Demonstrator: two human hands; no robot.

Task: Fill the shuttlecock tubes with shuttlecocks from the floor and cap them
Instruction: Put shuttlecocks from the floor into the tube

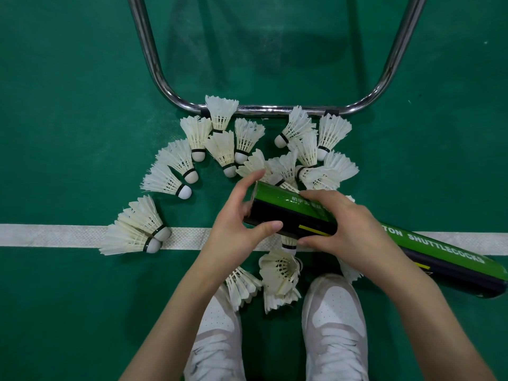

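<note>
The green floor [68, 105] fills the whole view, and a white line [55, 235] crosses it from 9 o'clock to 3 o'clock. At 12 o'clock a bent metal frame [264, 110] rests on the floor, its two sides running up out of view.

A long green and black tube [445, 259] lies tilted across the line, from the centre down toward 4 o'clock. It carries white letters on the green side. The right hand [346, 229] grips the tube from above, near its upper end, with the fingers curled round it. The left hand [242, 226] holds the open end of the tube [254, 206] at the centre; the thumb lies on the black side and the fingers reach over the rim. I cannot tell if there is something inside the tube.

Two white shoes [334, 320] stand at 6 o'clock.

Many white shuttlecocks [192, 138] lie scattered on the floor between the frame and the hands, from 10 o'clock to 1 o'clock. Two more shuttlecocks [132, 232] lie together on the line at 9 o'clock. A few others [280, 279] lie just in front of the shoes, partly under the tube.
</note>
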